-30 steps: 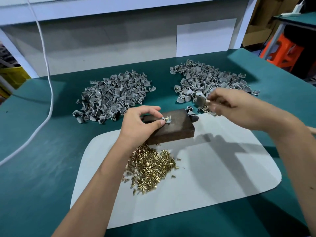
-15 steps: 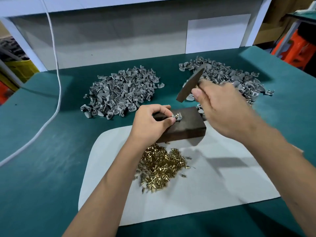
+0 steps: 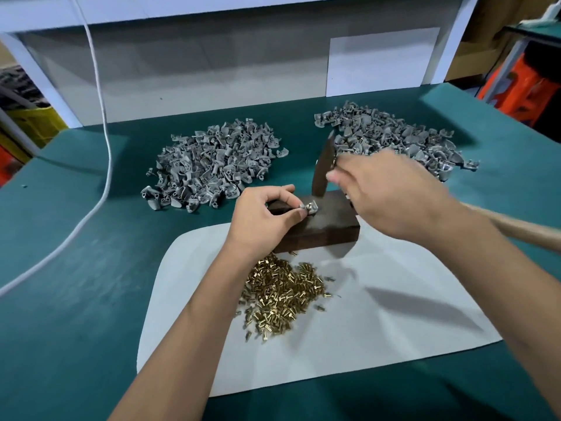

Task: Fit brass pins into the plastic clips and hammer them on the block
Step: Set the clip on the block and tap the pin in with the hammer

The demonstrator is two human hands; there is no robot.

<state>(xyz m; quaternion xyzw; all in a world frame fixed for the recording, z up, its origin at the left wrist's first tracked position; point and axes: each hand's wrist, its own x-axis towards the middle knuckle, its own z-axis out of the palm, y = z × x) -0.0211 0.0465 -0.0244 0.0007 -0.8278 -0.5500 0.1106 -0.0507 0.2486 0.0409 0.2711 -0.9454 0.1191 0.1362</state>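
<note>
Grey plastic and a glint of brass sit pinched between the thumb and forefinger of the left hand: one small clip with its pin, held down on top of the dark wooden block, toward the block's far left edge. The other fingers of that hand curl in loosely against the block's left end. The right hand, blurred, is closed round the handle of a hammer, whose dark head stands just above the block, its lower end right beside the clip; whether it touches the clip I cannot tell. The block lies across the far edge of a pale mat. Just in front of the block, on the mat, is a loose heap of brass pins. Behind the block and to its left is a heap of grey clips on the green table; another grey heap lies behind it to the right. Well to the block's left a white cable trails over the table.
</note>
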